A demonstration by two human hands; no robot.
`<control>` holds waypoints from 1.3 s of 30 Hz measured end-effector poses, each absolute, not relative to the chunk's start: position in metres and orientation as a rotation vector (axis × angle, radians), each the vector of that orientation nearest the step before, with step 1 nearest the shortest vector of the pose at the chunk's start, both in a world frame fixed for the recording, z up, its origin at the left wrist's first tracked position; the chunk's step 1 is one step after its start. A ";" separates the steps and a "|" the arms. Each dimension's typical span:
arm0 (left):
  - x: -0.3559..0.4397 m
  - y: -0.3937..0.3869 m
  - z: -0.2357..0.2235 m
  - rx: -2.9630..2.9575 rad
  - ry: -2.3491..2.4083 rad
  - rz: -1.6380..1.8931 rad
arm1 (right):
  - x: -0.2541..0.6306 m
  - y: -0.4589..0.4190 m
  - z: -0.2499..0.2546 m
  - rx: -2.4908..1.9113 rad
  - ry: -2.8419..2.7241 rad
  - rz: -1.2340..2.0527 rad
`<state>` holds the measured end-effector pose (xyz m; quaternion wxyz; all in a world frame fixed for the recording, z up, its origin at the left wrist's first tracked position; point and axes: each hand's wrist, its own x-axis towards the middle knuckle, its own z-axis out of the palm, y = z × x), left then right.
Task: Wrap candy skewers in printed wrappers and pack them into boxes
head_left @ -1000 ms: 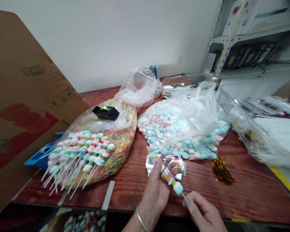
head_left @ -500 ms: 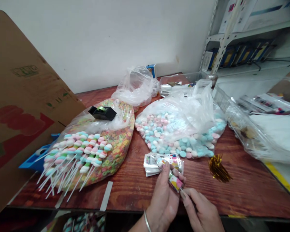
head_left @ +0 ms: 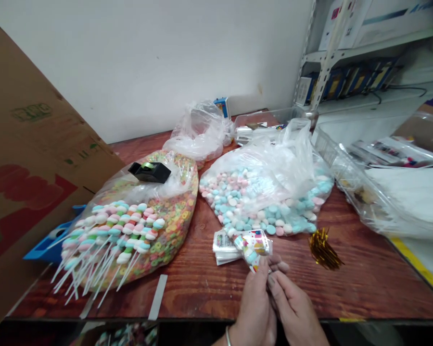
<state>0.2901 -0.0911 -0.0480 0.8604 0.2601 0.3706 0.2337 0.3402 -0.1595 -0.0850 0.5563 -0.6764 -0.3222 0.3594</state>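
Observation:
My left hand [head_left: 257, 307] and my right hand [head_left: 295, 310] meet at the table's front edge, fingers pinched together on the lower end of a marshmallow skewer [head_left: 248, 249] that sits inside a small printed wrapper bag. The skewer points away from me over a small stack of printed wrapper bags [head_left: 226, 246]. Its stick is hidden between my fingers. A pile of finished marshmallow skewers [head_left: 111, 230] lies to the left on a bag of colourful ring candy [head_left: 173, 211].
A clear bag of pink, blue and white marshmallows [head_left: 267, 202] lies beyond my hands. Gold twist ties [head_left: 323, 249] lie to the right. A black tape dispenser [head_left: 149, 171] rests on the ring-candy bag. A cardboard box [head_left: 25, 158] stands at left, metal shelves [head_left: 346, 53] at back right.
The skewer went from bare candy showing at its near end to sitting fully in the wrapper. My hands drew together at its lower end and moved slightly right.

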 end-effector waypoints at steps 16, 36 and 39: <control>0.285 -0.074 -0.043 0.618 0.812 0.560 | 0.332 -0.152 -0.084 -1.308 -0.408 1.040; 0.268 -0.062 -0.037 0.926 0.691 0.283 | 0.342 -0.154 -0.061 -0.590 0.020 1.528; 0.270 -0.062 -0.040 0.895 0.751 0.348 | 0.339 -0.151 -0.065 -0.713 -0.005 1.459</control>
